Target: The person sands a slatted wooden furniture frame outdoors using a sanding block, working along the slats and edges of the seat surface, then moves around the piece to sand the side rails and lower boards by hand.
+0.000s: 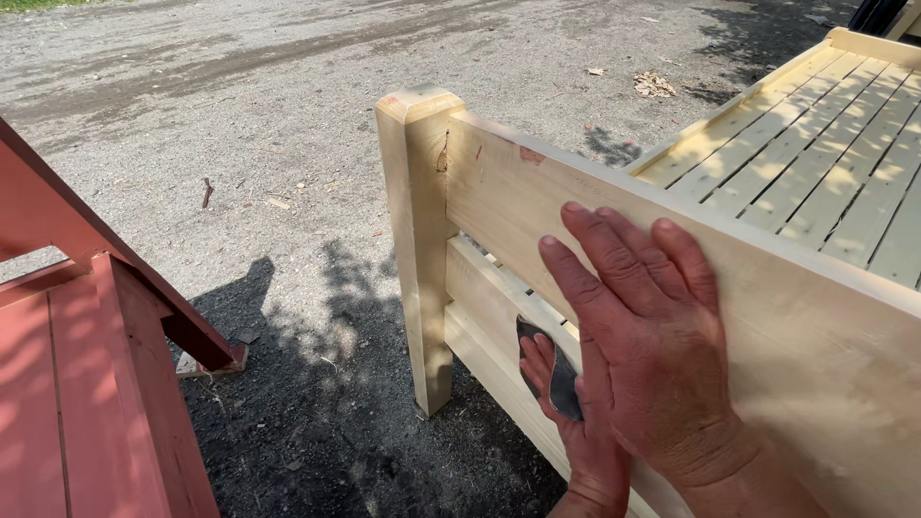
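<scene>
A red-painted wooden frame [86, 384] stands at 8 o'clock on the gravel ground [240, 115]. The left hand [566, 403], at 6 o'clock, presses a dark sandpaper piece [561, 379] against the pale wooden bed frame's [499, 206] lower rail, fingers curled on it. The right hand [652, 355] lies flat on the upper board, fingers spread.

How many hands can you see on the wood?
2. The right hand lies flat on the top board; the left hand, partly hidden beneath it, holds a dark sanding pad.
</scene>
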`<state>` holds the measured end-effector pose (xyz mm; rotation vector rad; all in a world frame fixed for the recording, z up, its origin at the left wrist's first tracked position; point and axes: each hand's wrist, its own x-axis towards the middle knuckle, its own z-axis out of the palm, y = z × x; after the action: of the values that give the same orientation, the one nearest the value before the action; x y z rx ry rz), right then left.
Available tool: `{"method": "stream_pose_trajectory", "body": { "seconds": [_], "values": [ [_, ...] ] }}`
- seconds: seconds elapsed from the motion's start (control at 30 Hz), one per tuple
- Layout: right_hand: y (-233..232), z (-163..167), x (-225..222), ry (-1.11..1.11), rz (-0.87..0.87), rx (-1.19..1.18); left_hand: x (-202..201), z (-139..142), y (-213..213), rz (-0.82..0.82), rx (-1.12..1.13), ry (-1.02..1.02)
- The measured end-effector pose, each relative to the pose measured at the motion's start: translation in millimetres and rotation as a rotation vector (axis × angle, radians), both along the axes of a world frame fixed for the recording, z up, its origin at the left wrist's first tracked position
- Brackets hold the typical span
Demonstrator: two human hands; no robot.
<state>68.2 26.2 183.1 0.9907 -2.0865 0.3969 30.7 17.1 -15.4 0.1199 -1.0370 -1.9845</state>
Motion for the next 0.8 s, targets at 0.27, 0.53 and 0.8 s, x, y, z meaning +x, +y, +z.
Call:
{"method": "stream_pose_trajectory", "body": {
  "seconds": [0.27, 0.53, 0.8],
  "values": [
    [-0.7, -84.5, -28.7, -0.790, 0.048, 0.193, -42.5, -31.4, -118.8, 0.180, -0.405, -0.611],
    [-17.7, -91.6, -50.9, -0.794, 0.077, 0.234, 5.5, -116.8, -32.7, 0.076, -0.313, -0.592],
    [2.6, -116.8, -19.5, -0.861, 0.462, 0.076, -15.8, -121.1, -136.0, 0.492, -0.392, -0.980]
  ]
}}
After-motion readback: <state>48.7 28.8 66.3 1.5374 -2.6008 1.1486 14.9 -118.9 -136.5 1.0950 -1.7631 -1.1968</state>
